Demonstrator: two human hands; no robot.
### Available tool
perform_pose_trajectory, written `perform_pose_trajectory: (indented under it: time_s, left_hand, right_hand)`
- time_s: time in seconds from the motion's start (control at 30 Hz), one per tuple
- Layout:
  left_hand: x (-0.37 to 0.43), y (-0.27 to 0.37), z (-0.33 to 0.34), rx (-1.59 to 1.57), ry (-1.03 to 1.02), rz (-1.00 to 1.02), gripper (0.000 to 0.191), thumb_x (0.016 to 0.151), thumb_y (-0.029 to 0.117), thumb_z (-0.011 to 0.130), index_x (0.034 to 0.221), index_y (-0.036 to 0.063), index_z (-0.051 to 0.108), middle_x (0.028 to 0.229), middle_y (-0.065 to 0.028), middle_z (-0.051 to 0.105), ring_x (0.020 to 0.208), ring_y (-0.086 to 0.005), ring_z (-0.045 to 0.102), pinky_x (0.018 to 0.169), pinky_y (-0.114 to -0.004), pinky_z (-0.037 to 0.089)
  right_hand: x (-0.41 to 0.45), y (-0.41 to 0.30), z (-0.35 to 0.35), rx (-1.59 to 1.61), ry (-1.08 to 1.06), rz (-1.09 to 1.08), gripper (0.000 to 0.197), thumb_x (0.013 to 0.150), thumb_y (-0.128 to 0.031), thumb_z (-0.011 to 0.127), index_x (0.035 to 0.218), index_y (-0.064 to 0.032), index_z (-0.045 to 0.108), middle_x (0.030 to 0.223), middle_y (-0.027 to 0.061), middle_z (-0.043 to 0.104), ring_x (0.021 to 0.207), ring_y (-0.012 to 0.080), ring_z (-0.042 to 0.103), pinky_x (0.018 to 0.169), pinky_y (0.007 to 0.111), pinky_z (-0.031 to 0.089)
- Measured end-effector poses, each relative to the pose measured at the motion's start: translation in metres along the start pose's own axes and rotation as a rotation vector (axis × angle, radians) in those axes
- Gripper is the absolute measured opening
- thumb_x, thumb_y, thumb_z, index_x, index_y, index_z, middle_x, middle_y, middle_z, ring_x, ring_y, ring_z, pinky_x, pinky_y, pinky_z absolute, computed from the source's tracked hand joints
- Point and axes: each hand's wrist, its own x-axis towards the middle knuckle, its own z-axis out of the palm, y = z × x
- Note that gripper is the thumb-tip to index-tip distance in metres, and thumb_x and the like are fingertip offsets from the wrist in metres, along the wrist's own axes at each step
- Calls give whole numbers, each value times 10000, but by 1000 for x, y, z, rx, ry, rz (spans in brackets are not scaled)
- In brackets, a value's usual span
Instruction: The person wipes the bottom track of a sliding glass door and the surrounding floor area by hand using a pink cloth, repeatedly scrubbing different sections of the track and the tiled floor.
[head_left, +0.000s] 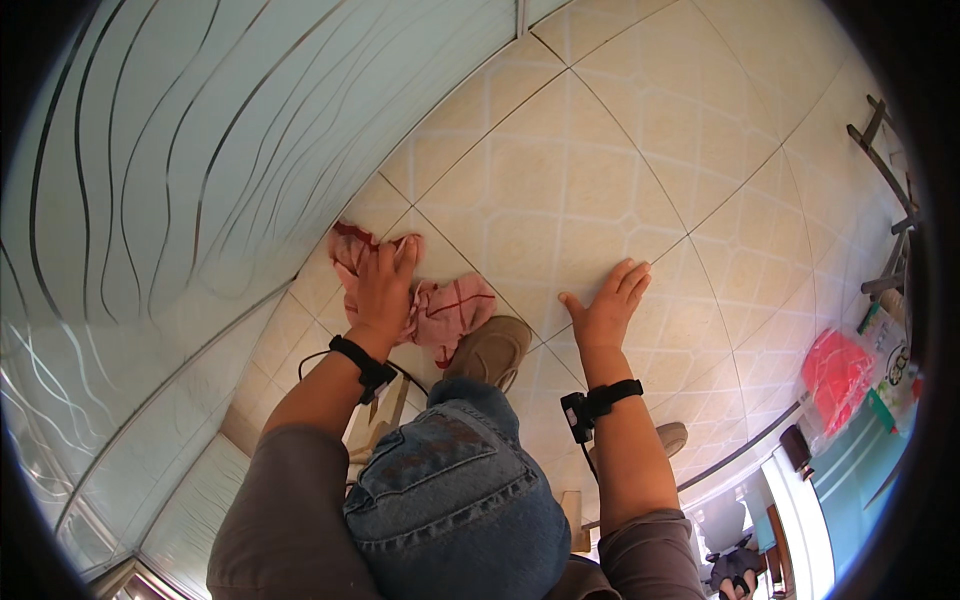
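My left hand (385, 289) lies over a bunched pink checked cloth (456, 304) on the floor, fingers curled onto its folds. The cloth has dark red stripes and edges. Part of it is hidden under my palm. It sits between the base of a glossy patterned panel (225, 187) and my brown shoe (491, 349), close against the shoe's toe. To the right, my right hand (609, 309) is spread above the cream tiled floor (555, 195) with its thumb apart and nothing in it. Whether its palm touches the tile I cannot tell.
The panel runs along my left side. A wooden stool (379, 420) is partly visible behind my left arm. On the right are a dark wooden frame (885, 172) and a red plastic-wrapped package (836, 379). My bent knee (457, 495) is between my arms.
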Motion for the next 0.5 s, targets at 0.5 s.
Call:
perform_pose_trajectory:
  time_s: [0.5]
  left_hand:
    - [31, 9, 3, -74, 56, -41, 555, 817, -77, 556, 1344, 96, 525, 1060, -182, 540, 959, -373, 529, 827, -417, 460]
  right_hand:
    - [0, 1, 1, -27, 3, -6, 1180, 655, -337, 870, 1469, 83, 126, 1539, 327, 75, 1437, 471, 73, 1170, 485, 186]
